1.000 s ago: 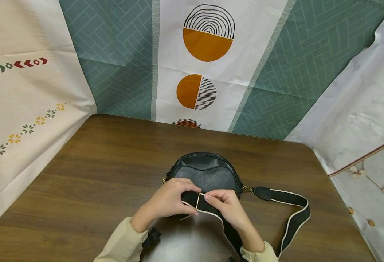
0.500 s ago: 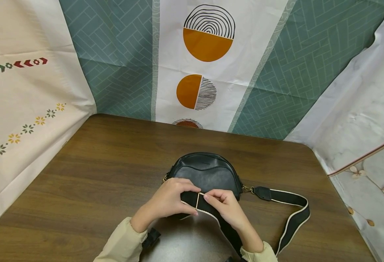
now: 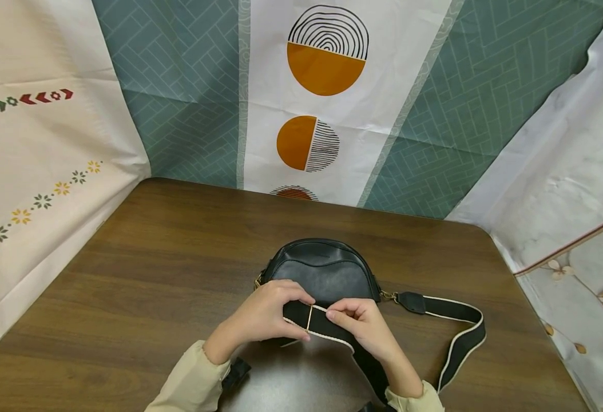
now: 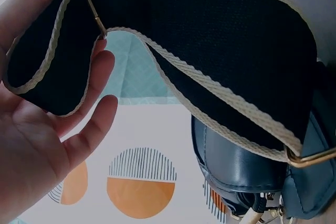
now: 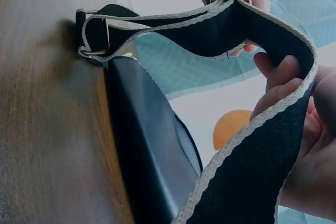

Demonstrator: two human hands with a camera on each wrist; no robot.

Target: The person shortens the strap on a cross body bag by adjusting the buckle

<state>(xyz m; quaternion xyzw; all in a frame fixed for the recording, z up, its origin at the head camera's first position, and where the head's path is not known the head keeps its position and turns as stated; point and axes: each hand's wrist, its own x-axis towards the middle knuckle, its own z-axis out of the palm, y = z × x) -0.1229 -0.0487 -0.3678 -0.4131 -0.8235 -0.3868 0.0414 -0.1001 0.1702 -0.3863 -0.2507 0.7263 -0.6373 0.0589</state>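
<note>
A black handbag [image 3: 322, 277] with a rounded top lies on the table. Its black webbing strap [image 3: 329, 326] has cream edging and runs between both hands in front of the bag. My left hand [image 3: 265, 313] holds the gold strap slider [image 3: 309, 318] by its two ends, thumb on the near side. Beyond that slider the strap makes a small loop [image 4: 50, 72] inside the left palm. Just to the right, my right hand [image 3: 363, 326] pinches the strap's far edge between thumb and fingers. A gold rectangular ring [image 5: 107, 35] joins the strap near the bag's side.
To the right, the strap's other end [image 3: 453, 311] clips to the bag by a gold clasp [image 3: 389, 296] and curves over the wooden table [image 3: 152, 274] toward the front. Hanging cloths [image 3: 193, 114] stand behind the table and along both sides.
My right hand has shifted slightly right and nearer along the strap, with a little more strap showing beside the slider. My left hand keeps its hold on the slider.
</note>
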